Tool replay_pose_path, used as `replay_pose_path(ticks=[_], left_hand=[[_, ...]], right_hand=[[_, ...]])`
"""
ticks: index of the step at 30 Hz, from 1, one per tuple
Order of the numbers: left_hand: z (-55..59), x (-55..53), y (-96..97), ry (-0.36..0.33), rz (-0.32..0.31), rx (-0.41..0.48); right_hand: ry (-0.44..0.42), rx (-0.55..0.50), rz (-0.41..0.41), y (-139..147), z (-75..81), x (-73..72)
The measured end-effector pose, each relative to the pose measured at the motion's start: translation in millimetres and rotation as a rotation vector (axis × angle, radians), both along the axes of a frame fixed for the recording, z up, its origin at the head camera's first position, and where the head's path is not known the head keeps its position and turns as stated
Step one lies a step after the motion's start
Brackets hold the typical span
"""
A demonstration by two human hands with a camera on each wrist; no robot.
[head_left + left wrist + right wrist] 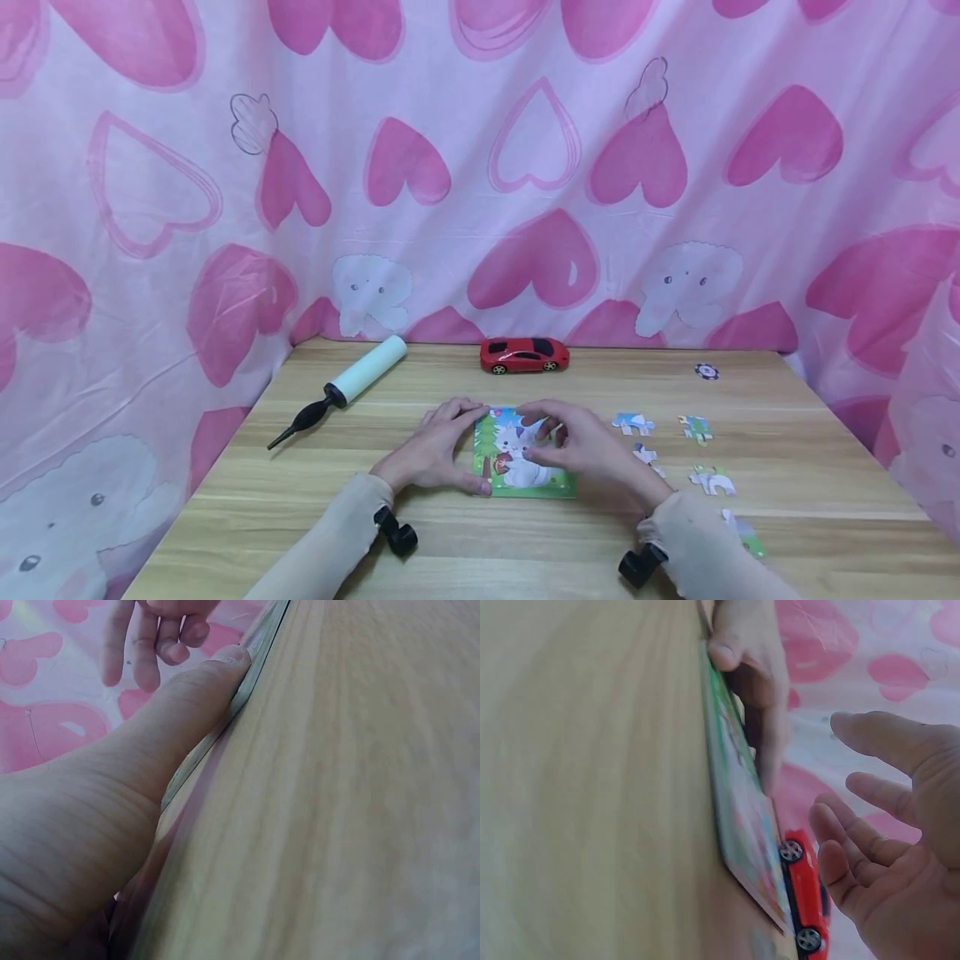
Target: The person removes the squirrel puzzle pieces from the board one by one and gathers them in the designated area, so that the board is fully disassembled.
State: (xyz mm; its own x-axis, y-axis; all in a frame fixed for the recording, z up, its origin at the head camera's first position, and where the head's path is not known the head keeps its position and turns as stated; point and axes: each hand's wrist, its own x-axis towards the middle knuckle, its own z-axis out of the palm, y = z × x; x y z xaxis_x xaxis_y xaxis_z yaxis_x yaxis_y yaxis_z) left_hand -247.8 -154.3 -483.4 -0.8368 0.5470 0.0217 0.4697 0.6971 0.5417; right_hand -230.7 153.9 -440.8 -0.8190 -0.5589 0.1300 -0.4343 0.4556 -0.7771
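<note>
A small picture puzzle board with a white cartoon animal on a green and blue scene lies flat on the wooden table. At its left side rests my left hand, the thumb on the near left corner and the fingertips by the far left corner. The left wrist view shows that thumb lying straight along the board's edge. Over the right part of the board hovers my right hand. Its fingers are loosely bent, apart from the board in the right wrist view, with nothing between them.
Several loose puzzle pieces lie on the table to the right. A red toy car stands behind the board, a hand pump lies back left, and a round patterned chip lies back right. A pink heart-print curtain hangs behind.
</note>
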Motion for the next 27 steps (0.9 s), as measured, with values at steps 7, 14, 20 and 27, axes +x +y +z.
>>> replay_pose_path(ticks=[7,14,20,27], left_hand=[[-0.3,-0.4,0.7,-0.001,-0.007,0.017],[0.5,0.0,-0.3,-0.003,-0.001,0.012],[1.2,0.6,-0.6,-0.005,-0.001,0.008],[0.6,0.7,0.5,-0.010,0.007,-0.001]], right_hand=[[-0.046,-0.013,0.049,-14,-12.3,5.2],[-0.061,-0.018,0.073,-20,-16.8,7.9],[-0.114,0.011,0.056,-22,-15.5,9.6],[-0.107,0.057,0.052,-21,-19.0,10.0]])
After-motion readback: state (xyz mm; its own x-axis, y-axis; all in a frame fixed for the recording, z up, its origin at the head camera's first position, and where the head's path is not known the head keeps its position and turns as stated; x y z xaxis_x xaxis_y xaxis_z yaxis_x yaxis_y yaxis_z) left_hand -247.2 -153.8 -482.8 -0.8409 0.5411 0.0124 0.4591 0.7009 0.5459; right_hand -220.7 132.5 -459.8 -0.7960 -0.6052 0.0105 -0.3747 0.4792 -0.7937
